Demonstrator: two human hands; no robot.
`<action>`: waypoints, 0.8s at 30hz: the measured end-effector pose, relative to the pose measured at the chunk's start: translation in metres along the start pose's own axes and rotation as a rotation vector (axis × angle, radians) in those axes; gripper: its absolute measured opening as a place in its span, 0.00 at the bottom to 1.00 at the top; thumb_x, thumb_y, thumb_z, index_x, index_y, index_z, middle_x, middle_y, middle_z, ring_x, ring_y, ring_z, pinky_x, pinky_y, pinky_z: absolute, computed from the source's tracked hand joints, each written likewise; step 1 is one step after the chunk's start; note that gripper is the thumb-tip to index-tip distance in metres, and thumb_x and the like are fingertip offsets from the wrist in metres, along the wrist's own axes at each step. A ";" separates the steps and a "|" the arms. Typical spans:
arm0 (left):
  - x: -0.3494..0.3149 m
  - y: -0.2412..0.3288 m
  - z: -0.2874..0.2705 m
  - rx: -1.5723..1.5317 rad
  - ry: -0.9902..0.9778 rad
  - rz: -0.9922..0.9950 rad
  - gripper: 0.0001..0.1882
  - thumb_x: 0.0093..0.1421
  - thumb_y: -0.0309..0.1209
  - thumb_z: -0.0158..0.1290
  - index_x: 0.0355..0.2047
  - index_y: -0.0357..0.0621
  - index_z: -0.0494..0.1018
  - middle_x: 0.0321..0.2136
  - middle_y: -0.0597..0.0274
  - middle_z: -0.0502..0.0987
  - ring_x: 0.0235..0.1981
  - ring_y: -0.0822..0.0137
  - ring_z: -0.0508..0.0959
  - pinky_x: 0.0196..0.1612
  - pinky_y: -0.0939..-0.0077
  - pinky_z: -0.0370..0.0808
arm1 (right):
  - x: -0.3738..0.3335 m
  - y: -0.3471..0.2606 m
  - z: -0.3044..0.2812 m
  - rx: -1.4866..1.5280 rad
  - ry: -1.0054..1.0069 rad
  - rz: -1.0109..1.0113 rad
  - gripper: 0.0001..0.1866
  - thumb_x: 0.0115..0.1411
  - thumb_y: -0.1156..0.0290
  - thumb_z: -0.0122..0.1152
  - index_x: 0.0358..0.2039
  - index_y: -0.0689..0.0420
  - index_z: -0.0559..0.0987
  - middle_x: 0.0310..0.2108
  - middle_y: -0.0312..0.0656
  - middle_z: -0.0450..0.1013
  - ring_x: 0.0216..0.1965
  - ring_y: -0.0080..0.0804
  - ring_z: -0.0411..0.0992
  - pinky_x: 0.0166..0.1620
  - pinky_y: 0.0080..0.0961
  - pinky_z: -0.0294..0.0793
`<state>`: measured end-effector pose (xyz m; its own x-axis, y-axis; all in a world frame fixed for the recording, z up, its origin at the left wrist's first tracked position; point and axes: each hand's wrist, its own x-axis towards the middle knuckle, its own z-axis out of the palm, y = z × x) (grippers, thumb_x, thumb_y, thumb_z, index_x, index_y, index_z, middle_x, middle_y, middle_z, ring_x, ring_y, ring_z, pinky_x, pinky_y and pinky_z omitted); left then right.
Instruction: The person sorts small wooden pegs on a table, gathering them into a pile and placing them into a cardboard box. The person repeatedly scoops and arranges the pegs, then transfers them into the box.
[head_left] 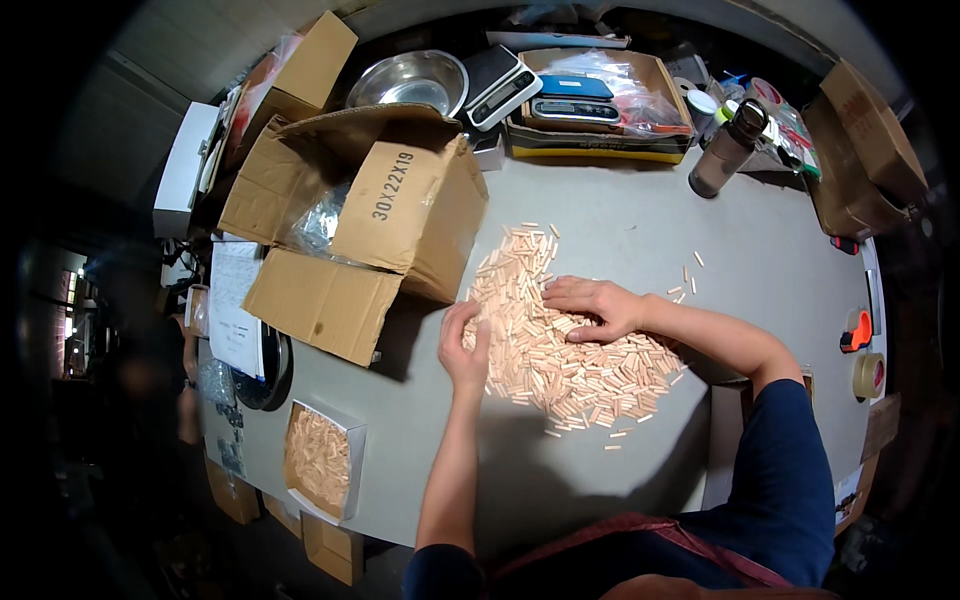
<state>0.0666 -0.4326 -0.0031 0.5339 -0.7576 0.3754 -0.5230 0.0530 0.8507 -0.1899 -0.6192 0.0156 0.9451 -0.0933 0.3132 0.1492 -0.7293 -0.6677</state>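
A wide heap of short wooden dowel pins [560, 372] lies spread on the grey table [640, 220]. My left hand [464, 345] rests on the table at the heap's left edge, thumb apart from its slightly curved fingers, touching the outermost pins. My right hand [598, 308] lies across the upper middle of the heap, palm down, its fingers stretched out to the left over the pins. Neither hand has hold of a pin that I can make out. A few loose pins [686, 275] lie apart, beyond my right wrist.
An open cardboard box [437, 215] with plastic bags stands left of the heap. A small box [357, 462] of dowel pins sits at the near left. Behind are a metal bowl [445, 72], scales [505, 95] and a bottle [722, 160]. Tape [868, 375] lies right.
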 end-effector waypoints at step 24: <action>0.006 0.011 -0.001 0.459 -0.195 0.148 0.33 0.70 0.35 0.53 0.70 0.32 0.61 0.68 0.42 0.66 0.65 0.42 0.68 0.67 0.48 0.63 | 0.135 0.067 0.018 0.194 0.146 0.126 0.25 0.65 0.58 0.66 0.57 0.61 0.82 0.59 0.51 0.77 0.63 0.49 0.70 0.68 0.44 0.65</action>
<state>0.0643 -0.4359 0.0092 0.3212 -0.8732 0.3665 -0.8443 -0.0887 0.5285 -0.0472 -0.6683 0.0006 0.9098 -0.2821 0.3045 0.0999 -0.5633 -0.8202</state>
